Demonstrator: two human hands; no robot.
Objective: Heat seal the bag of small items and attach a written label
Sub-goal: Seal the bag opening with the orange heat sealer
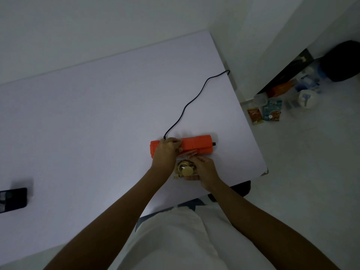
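An orange heat sealer [196, 145] lies on the white table [97, 123], with a black cable [187, 106] running from its left end to the table's far right edge. My left hand [165, 152] rests on the sealer's left part, fingers curled over its top. A clear bag of small gold-coloured items [185, 169] lies just in front of the sealer, its top edge at the sealer's jaw. My right hand [204, 168] grips the bag from the right side, fingertips at the bag's upper edge.
A black phone-like device [12, 199] lies at the table's left edge. On the floor to the right sit food packets [265, 113], a white container [307, 97] and other clutter beside a dark round object [342, 61]. The table's right corner [265, 171] is close to my right hand.
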